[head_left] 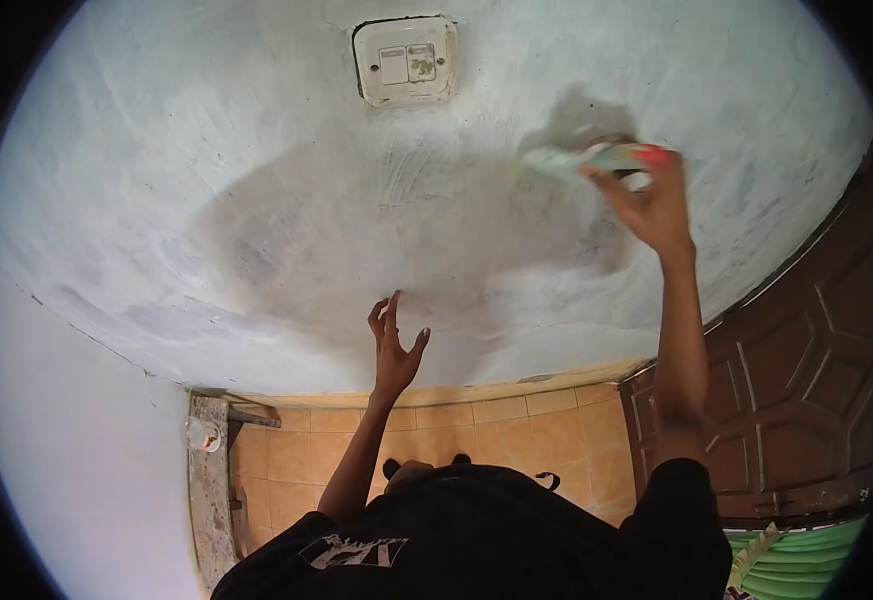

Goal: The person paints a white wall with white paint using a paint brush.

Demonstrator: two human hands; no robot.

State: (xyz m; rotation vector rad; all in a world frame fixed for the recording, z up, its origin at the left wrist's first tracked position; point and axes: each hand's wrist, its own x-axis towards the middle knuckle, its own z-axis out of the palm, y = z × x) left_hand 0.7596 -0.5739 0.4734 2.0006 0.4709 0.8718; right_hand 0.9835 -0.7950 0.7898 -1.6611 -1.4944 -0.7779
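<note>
My right hand (659,208) is raised to the upper right, closed on a crumpled cloth (557,162). The cloth is pale green with a red patch and smeared by motion. It is close against the whitish wall (287,110); whether it touches the wall cannot be told. Lower and nearer the middle, my left hand (395,355) has its fingers spread and holds nothing. Its fingertips are near the wall surface, which shows grey smudges and scratch marks.
A light switch plate (407,62) with two rockers sits on the wall above. To the right is a brown panelled door (787,400) with a green curtain (807,560) below it. A wooden bench (213,500) bearing a clear plastic cup (200,434) stands at lower left, over orange floor tiles (307,445).
</note>
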